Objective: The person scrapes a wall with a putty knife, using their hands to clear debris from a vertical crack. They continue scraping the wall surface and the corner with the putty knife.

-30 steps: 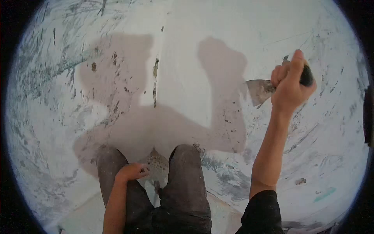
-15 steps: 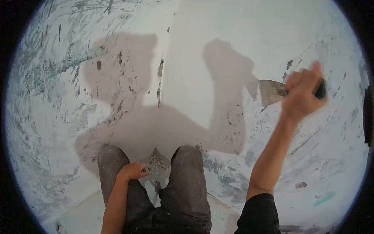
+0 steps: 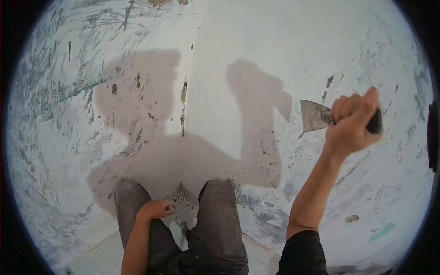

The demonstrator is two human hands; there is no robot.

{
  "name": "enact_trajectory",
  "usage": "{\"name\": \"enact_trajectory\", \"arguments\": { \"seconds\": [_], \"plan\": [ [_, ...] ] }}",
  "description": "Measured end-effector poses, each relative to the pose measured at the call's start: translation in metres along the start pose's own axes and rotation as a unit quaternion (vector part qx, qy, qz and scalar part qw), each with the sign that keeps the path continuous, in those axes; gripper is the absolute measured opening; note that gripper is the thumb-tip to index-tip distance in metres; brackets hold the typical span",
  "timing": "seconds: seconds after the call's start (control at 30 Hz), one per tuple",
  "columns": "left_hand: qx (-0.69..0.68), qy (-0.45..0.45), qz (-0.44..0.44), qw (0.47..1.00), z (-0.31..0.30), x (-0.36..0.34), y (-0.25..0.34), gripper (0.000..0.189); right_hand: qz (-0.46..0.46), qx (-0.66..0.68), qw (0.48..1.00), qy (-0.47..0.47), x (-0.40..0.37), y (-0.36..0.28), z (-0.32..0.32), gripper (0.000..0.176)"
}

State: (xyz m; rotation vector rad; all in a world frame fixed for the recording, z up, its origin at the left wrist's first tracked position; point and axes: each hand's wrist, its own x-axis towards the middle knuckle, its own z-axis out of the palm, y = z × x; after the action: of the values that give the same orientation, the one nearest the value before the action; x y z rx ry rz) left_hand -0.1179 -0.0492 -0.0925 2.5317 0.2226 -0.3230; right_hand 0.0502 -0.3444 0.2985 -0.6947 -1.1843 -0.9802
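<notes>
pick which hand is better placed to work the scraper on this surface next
Probably the right hand: it grips the scraper, blade toward the patchy surface. The left hand is low beside the left knee, with no tool visible in it.

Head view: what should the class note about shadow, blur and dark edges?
Head view: a person's shadow spreads over the pale surface, including the outline of the scraper; head view: the right hand looks slightly blurred; head view: the picture turns black outside its rounded sides.
</notes>
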Motion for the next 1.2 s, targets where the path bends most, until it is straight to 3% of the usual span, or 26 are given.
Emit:
{"name": "enact_trajectory", "arguments": {
  "seconds": [0.1,0.17,0.23,0.27,0.33,0.4,0.47,0.53,0.73,0.83,0.93,1.13,1.2],
  "plan": [
    [0.018,0.010,-0.013,1.000,-0.004,-0.004,0.007,0.041,0.036,-0.082,0.996,0.003,-0.009,0.013,0.008,0.040],
    [0.015,0.042,0.034,0.998,0.003,0.001,-0.003,0.041,0.023,-0.075,0.997,0.020,-0.005,0.004,0.010,0.041],
    [0.005,0.032,0.024,0.999,0.002,0.004,-0.009,0.041,-0.006,-0.037,0.999,0.004,0.001,-0.007,0.002,0.040],
    [-0.008,0.018,0.014,1.000,0.003,0.003,-0.007,0.040,0.001,-0.003,1.000,-0.002,0.001,-0.008,-0.002,0.039],
    [-0.008,0.020,0.004,1.000,0.003,-0.001,-0.001,0.041,0.052,-0.072,0.996,0.028,-0.006,0.015,0.006,0.039],
    [0.002,0.027,-0.004,1.000,-0.002,0.000,0.000,0.041,0.078,-0.074,0.994,-0.005,-0.013,0.019,0.009,0.039],
    [0.005,0.018,0.025,1.000,-0.001,0.000,-0.001,0.042,-0.009,-0.147,0.989,-0.003,-0.011,0.012,0.010,0.040],
    [0.009,0.025,0.013,1.000,-0.005,-0.004,0.003,0.042,0.020,-0.046,0.999,0.018,-0.010,-0.009,0.010,0.042],
    [0.002,0.022,-0.002,1.000,-0.001,0.000,0.002,0.044,0.024,-0.091,0.995,-0.021,-0.016,0.012,0.006,0.042],
    [-0.003,0.025,-0.002,1.000,-0.002,-0.002,-0.001,0.044,0.002,-0.017,1.000,0.001,-0.008,-0.005,0.003,0.042],
    [-0.007,0.013,-0.006,1.000,-0.005,-0.009,0.011,0.044,0.018,-0.084,0.996,0.003,-0.015,0.018,0.005,0.042],
    [-0.008,0.009,-0.027,1.000,-0.007,-0.005,0.008,0.045,0.014,-0.025,0.999,0.027,-0.014,0.001,0.009,0.041],
    [-0.029,-0.004,-0.035,0.999,-0.003,-0.006,0.007,0.046,0.019,-0.111,0.994,0.002,-0.021,0.020,0.010,0.043]
  ]
}}
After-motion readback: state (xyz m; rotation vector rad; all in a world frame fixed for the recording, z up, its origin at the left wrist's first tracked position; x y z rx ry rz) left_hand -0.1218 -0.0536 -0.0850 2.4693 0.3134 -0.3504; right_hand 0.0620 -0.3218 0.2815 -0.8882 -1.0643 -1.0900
